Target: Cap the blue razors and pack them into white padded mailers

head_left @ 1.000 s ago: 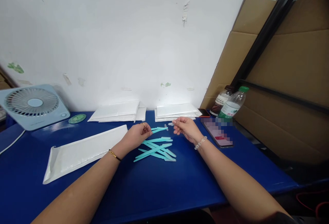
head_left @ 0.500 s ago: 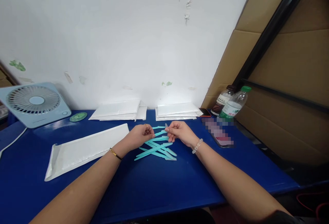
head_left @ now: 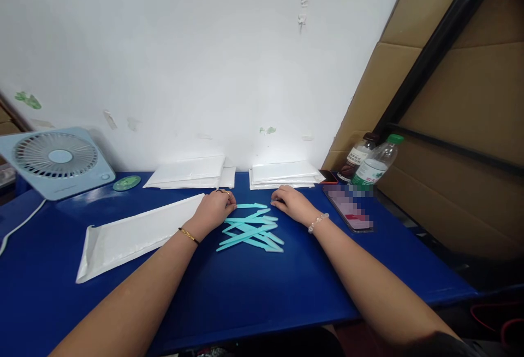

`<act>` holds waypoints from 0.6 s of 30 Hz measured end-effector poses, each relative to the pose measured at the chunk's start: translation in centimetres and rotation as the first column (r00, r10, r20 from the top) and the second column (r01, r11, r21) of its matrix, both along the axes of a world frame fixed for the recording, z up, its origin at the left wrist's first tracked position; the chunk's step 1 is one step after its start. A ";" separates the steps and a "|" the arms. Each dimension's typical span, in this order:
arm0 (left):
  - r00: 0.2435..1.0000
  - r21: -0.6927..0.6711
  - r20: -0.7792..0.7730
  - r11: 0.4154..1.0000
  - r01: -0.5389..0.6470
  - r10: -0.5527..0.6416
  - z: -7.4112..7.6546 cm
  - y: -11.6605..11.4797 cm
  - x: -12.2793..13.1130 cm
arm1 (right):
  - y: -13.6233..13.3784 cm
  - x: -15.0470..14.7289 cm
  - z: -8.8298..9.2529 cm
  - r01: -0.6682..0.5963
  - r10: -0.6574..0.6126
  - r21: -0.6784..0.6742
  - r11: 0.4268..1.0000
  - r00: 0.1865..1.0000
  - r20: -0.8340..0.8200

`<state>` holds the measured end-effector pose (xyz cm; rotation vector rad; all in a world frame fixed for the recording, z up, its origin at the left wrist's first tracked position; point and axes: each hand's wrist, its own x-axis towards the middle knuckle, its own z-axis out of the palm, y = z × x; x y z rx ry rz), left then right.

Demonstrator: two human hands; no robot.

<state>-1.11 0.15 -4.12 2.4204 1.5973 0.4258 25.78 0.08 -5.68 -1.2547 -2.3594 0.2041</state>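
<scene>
Slim turquoise eyebrow razors point(head_left: 249, 234) with pale, see-through tips lie crossed over one another in a loose pile. My left hand point(head_left: 215, 209) pinches the handle end of the farthest eyebrow razor point(head_left: 251, 206), which points right. On the other side, my right hand point(head_left: 292, 204) has its fingers curled together, a small gap away from that razor's pale tip. What those fingers hold, if anything, is hidden. Beside my left forearm lies a long white padded envelope point(head_left: 139, 237), partly behind the wrist.
White envelopes point(head_left: 188, 171) and another white stack point(head_left: 284, 173) lie along the wall. At left are a blue fan point(head_left: 61, 160) and a green disc point(head_left: 126, 183). Phones point(head_left: 347, 207) and two bottles point(head_left: 372, 168) occupy the right side of the blue table point(head_left: 262, 302).
My hands have moved apart, the left one leftward and the right one away from the razor tips. The farthest razor now shows between them. The view has shifted slightly.
</scene>
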 end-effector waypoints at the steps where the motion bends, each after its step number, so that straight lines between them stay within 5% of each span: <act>1: 1.000 -0.008 0.008 1.000 -0.003 0.003 0.0 0.0 0.0 | 0.0 0.1 0.0 0.020 -0.020 0.001 1.000 1.000 0.000; 18: 0.997 -0.023 0.066 0.998 0.053 -0.051 0.0 0.0 0.4 | -0.4 -1.1 -0.4 -0.093 0.061 -0.150 0.984 0.977 -0.206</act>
